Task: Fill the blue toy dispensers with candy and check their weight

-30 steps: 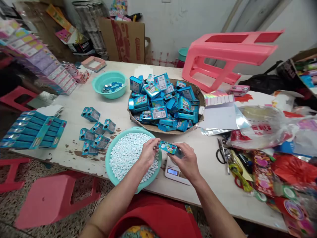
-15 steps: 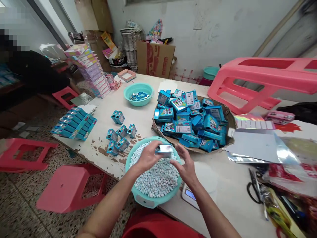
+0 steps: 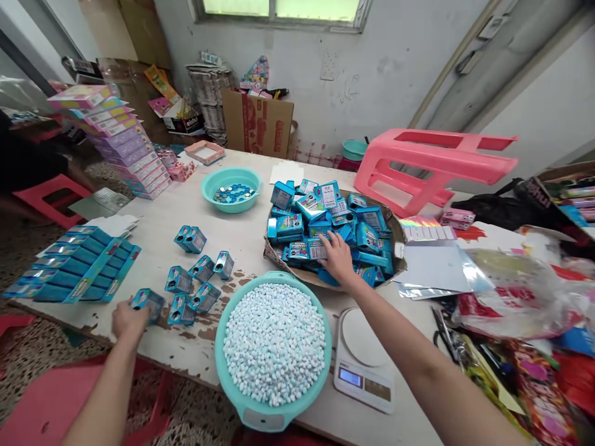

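Note:
My left hand [image 3: 129,321] is closed around a small blue candy box [image 3: 147,305] at the table's left front edge. Beside it stand several similar blue boxes [image 3: 178,280], each with a round hole in its end. My right hand [image 3: 338,259] reaches into a low cardboard tray [image 3: 400,238] heaped with blue boxes [image 3: 367,238]. Its fingers are apart and touch a box [image 3: 318,249]; whether they grip it is hard to see. Between my arms, a turquoise basin [image 3: 222,371] holds a mass of small white and pale blue candies [image 3: 275,341].
A white digital scale [image 3: 365,396] lies right of the basin. Blue display cartons [image 3: 79,263] are at the left, and a smaller turquoise bowl [image 3: 209,201] holds round blue pieces. A pink stool [image 3: 418,164] lies at the back right. Plastic bags [image 3: 506,297] and scissors [image 3: 446,334] are further right.
My left hand has moved from above the basin to the left with the blue box. My right hand has gone from beside that box to the heap in the tray. The view has shifted.

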A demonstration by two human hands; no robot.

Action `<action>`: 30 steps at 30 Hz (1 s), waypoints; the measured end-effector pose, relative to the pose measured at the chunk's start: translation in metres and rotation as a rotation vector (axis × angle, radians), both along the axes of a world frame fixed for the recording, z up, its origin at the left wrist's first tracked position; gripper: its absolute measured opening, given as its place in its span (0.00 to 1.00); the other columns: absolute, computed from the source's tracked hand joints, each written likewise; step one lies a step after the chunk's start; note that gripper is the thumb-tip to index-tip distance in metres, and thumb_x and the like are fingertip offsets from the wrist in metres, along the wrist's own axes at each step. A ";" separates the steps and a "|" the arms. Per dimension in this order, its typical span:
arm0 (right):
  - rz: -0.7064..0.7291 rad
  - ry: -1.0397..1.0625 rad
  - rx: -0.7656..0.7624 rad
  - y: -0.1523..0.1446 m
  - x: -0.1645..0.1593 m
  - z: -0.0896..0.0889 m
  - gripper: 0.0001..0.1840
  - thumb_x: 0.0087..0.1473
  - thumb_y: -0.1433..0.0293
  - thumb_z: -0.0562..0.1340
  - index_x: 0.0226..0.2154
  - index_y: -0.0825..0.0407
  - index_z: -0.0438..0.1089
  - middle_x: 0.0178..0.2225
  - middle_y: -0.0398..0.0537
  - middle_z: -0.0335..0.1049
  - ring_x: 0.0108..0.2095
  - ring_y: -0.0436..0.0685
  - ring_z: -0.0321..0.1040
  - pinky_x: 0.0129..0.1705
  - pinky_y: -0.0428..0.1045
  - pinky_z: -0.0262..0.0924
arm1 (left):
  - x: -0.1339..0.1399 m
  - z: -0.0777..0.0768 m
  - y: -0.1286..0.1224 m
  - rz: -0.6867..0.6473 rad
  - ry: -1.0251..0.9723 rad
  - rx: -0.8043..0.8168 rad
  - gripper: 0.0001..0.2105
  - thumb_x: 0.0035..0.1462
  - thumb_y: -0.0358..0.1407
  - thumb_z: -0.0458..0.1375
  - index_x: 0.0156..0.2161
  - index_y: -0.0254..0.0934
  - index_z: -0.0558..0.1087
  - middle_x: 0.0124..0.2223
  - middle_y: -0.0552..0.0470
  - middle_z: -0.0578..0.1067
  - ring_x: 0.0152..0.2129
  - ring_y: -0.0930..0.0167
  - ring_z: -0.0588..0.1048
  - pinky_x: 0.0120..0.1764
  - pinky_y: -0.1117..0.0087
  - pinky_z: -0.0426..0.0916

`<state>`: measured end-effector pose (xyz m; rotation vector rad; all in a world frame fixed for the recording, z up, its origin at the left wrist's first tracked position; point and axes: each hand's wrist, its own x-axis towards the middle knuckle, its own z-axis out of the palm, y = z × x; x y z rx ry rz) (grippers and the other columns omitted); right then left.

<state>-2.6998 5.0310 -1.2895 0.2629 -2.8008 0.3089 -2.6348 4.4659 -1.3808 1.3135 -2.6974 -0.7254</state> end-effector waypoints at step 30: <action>-0.329 -0.715 -1.584 -0.017 0.187 0.033 0.27 0.35 0.58 0.72 0.35 0.50 0.63 0.33 0.47 0.72 0.31 0.56 0.69 0.34 0.52 0.66 | 0.061 0.037 0.327 -0.827 0.139 0.482 0.19 0.52 0.50 0.54 0.41 0.39 0.74 0.44 0.43 0.70 0.44 0.61 0.69 0.49 0.59 0.60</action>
